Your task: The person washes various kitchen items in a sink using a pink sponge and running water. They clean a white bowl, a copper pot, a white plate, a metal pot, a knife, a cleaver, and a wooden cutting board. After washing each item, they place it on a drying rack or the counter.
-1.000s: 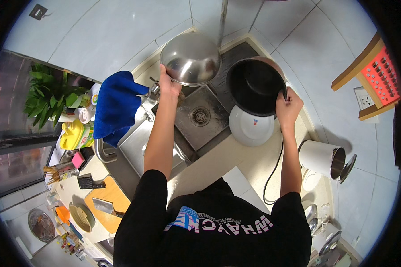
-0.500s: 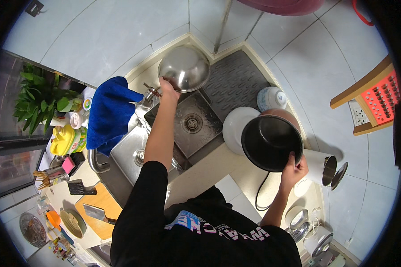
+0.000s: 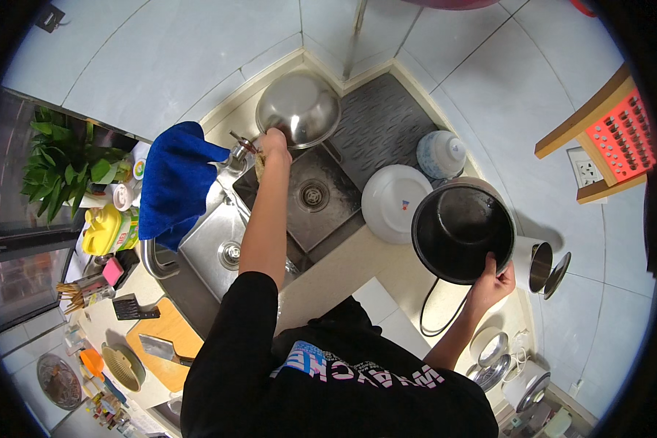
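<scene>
My right hand (image 3: pixel 492 283) grips the rim of a deep round pot (image 3: pixel 463 226) with a dark inside, the thumb over its edge. The pot is tilted, its mouth facing me, above the counter at the right. My left hand (image 3: pixel 274 143) is closed beside the tap (image 3: pixel 242 148), at the near edge of an upturned steel bowl (image 3: pixel 298 106). A small tan thing (image 3: pixel 260 169) shows at that hand, too covered to name. Below the left forearm lies the double steel sink (image 3: pixel 336 212).
A white plate (image 3: pixel 387 204) and patterned bowls (image 3: pixel 441 155) stand beside the dark drain mat (image 3: pixel 383 109). A blue cloth (image 3: pixel 174 182) hangs over the curved faucet. On the left, a cleaver (image 3: pixel 160 347) rests on a wooden board (image 3: pixel 169 374). A steel canister (image 3: pixel 531 264) stands right.
The pot has shifted right in my right hand, uncovering more of the white plate. My left hand has curled beside the bowl, and the tan thing has come into sight.
</scene>
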Tool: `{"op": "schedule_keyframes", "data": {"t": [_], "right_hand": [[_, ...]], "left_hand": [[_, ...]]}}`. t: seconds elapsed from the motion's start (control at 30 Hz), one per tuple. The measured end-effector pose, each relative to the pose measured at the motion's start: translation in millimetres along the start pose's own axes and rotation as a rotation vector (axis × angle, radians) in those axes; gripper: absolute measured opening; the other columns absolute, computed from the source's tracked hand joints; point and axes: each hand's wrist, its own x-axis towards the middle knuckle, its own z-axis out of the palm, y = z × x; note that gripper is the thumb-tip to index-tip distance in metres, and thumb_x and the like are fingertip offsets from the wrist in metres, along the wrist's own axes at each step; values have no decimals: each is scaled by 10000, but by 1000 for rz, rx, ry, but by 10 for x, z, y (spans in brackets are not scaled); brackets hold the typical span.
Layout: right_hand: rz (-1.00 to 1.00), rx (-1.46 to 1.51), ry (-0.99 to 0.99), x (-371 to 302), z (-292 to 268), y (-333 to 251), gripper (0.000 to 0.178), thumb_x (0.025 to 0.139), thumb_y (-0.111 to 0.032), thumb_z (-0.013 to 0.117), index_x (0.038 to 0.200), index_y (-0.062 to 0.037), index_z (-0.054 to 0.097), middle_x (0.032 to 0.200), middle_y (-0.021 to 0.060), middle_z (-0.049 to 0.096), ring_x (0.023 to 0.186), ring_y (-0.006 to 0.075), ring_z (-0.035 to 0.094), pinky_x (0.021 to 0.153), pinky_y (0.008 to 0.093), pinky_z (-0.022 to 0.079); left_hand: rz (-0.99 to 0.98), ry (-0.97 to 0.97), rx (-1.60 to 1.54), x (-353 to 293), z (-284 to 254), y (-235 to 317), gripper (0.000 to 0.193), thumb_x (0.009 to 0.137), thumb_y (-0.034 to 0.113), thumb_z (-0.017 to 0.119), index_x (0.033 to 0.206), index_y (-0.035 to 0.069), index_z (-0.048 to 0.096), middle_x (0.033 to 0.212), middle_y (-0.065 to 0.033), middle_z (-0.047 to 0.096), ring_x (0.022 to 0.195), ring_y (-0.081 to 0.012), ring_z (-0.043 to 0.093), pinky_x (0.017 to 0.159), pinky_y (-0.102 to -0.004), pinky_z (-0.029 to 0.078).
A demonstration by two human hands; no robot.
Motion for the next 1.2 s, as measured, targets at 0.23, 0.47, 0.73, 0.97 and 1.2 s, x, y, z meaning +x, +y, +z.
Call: {"op": "schedule_keyframes", "data": {"t": [0.23,0.47,0.73,0.97,1.2], "right_hand": [[36,33,21,-57,73,-115,138,815,44,589,696,-1,538,618,-67,429,596,32,324,556,187,246],[71,73,-39,-141,92,-170,271,815,60,575,622,-55,423,603,-60,398,586,38,317,546,195,248],[68,33,53,-164,-109,-98,329,802,65,582,604,-67,354,599,-60,371,587,37,296,537,203,237],[94,71,147,-79,-168,-183,265,791,67,586,616,-41,419,626,-51,435,617,35,356,579,180,298],[115,46,214,-134,-412,-30,105,766,77,577,703,-1,546,675,-23,522,640,43,420,619,186,349]], "left_hand": [[75,136,484,-371,169,431,869,815,591,381,1314,-121,361,1365,-325,321,1234,-440,387,1024,-445,325],[142,194,805,-232,87,431,903,838,647,320,1318,-117,362,1383,-277,241,1276,-400,305,1053,-476,247],[1142,89,133,-1194,91,501,384,873,210,570,1154,-40,494,1215,-225,428,1069,-333,457,942,-396,351],[-318,-804,424,-1893,-292,-1069,582,821,425,653,1208,18,501,1115,-96,562,1008,-198,532,924,-328,403],[-401,-906,69,-2055,-140,-1336,691,668,239,827,1206,11,459,1188,-102,539,1041,-221,552,898,-333,448]]}}
